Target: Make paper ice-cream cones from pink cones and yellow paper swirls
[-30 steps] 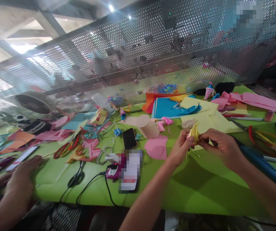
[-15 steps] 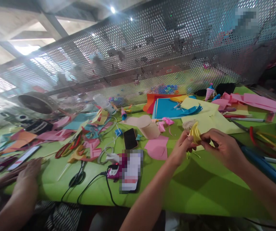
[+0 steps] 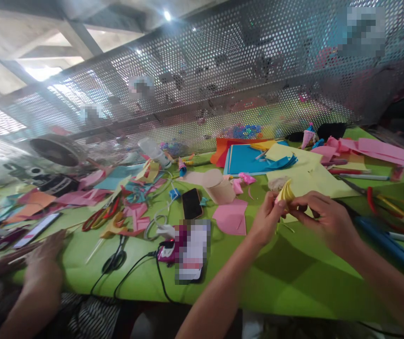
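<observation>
A small bundle of curled yellow paper strips [image 3: 286, 192] is held up over the green table. My left hand [image 3: 268, 217] pinches its lower left side. From the right, the fingertips of my right hand [image 3: 320, 212] are closed on the edge of the same strips. Thin yellow-green scraps [image 3: 286, 228] show just beneath my hands. Behind the bundle lie pale yellow sheets [image 3: 314, 176], and a pink paper piece [image 3: 230, 217] rests left of my left forearm.
A phone [image 3: 193, 254] with a cable and a dark phone [image 3: 192, 204] lie left of my arm. Red-handled scissors [image 3: 101, 214] sit among paper scraps. A roll [image 3: 217, 186] stands mid-table. At left are a co-worker's hands [image 3: 44, 252]. A blue case [image 3: 390, 245] lies right.
The yellow strips have tilted slightly in my fingers, and my right fingers have shifted a little on them. The co-worker's hand at the left has moved slightly right.
</observation>
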### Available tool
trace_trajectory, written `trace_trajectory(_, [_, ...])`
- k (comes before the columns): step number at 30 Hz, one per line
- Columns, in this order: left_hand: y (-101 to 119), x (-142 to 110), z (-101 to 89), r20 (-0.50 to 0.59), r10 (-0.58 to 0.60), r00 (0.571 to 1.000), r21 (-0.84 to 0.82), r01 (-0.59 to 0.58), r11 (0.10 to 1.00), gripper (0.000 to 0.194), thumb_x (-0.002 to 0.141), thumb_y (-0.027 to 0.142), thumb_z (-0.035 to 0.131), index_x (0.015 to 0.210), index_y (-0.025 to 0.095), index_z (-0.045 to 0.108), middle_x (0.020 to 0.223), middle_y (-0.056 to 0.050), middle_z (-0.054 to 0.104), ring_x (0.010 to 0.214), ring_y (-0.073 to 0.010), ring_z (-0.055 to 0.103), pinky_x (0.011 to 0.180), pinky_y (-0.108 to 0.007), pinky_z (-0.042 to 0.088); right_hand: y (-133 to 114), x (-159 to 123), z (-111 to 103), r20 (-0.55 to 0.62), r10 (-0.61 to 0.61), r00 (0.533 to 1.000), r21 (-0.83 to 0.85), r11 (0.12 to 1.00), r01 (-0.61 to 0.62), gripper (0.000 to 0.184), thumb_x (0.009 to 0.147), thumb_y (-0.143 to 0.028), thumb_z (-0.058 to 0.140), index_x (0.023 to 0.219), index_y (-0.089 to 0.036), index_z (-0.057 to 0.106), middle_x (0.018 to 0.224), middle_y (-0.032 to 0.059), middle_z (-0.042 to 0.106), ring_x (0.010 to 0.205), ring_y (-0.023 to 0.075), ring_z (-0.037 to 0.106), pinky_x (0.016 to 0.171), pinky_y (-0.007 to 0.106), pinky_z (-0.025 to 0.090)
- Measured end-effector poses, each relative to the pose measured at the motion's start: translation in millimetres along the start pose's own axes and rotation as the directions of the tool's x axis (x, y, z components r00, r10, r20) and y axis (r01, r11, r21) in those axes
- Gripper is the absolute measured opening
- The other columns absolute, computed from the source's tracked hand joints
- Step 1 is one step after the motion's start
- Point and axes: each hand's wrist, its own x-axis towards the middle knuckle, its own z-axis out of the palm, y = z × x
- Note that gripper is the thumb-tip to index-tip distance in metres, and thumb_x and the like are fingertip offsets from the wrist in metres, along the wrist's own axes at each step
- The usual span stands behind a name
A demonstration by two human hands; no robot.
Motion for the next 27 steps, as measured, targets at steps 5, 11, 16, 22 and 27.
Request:
trace_trajectory(5, [-1.1, -0.2, 0.0, 0.0, 0.046, 0.999, 0.01, -0.046, 0.999, 0.044, 0.1, 0.065, 0.056, 0.11, 0.022, 0.055, 0.095, -0.001, 0.058, 0.081, -0.0146, 0.055, 0.075, -0.028, 0.046, 4.4, -1.8, 1.7, 0.027, -0.034, 0.999, -0.017, 0.999, 0.035, 0.005, 0.103, -0.027, 0.069, 0.104, -0.029, 0.073, 0.095, 0.0029, 0.078, 0.084, 0.0218, 0.074, 0.074, 0.036, 0.056])
trace_trajectory(11, [-1.7, -0.9, -0.8, 0.008, 0.053, 0.999, 0.029, -0.053, 0.998, 0.043, 0.1, 0.063, 0.057, 0.112, 0.022, 0.056, 0.095, -0.001, 0.057, 0.079, -0.0137, 0.054, 0.074, -0.028, 0.045, 6.2, -1.6, 2.0, 0.07, -0.064, 0.996, -0.094, 0.993, 0.07, 0.008, 0.103, -0.026, 0.067, 0.099, -0.028, 0.074, 0.09, 0.0034, 0.077, 0.083, 0.0225, 0.073, 0.072, 0.035, 0.051])
trace_trajectory(16, [1.7, -1.4, 0.0, 0.026, 0.01, 1.0, -0.004, -0.01, 1.0, 0.045, 0.098, 0.065, 0.059, 0.111, 0.022, 0.056, 0.09, 0.0, 0.057, 0.075, -0.0133, 0.054, 0.07, -0.028, 0.042, 7.7, -0.1, 0.3, 0.04, -0.055, 0.998, -0.088, 0.994, 0.058, 0.015, 0.101, -0.031, 0.071, 0.087, -0.025, 0.069, 0.083, 0.0018, 0.073, 0.075, 0.0203, 0.069, 0.065, 0.033, 0.048])
trace_trajectory(22, [7.2, -1.4, 0.0, 0.025, -0.016, 1.0, -0.129, 0.019, 0.991, 0.052, 0.093, 0.071, 0.062, 0.104, 0.021, 0.053, 0.08, 0.003, 0.055, 0.07, -0.0117, 0.053, 0.066, -0.026, 0.039, 8.3, 2.5, -5.7, 0.078, -0.082, 0.994, -0.022, 0.996, 0.084, 0.01, 0.104, -0.028, 0.067, 0.099, -0.027, 0.075, 0.087, 0.0018, 0.074, 0.078, 0.0188, 0.07, 0.071, 0.031, 0.051])
trace_trajectory(27, [8.2, -1.8, 0.0, 0.029, -0.026, 0.999, -0.152, 0.03, 0.988, 0.056, 0.09, 0.075, 0.062, 0.1, 0.021, 0.052, 0.077, 0.003, 0.055, 0.067, -0.0116, 0.052, 0.065, -0.026, 0.038, 8.7, 1.0, -5.6, 0.066, -0.106, 0.992, -0.047, 0.993, 0.109, 0.008, 0.105, -0.024, 0.065, 0.102, -0.027, 0.073, 0.089, 0.0013, 0.073, 0.079, 0.0181, 0.07, 0.071, 0.031, 0.051])
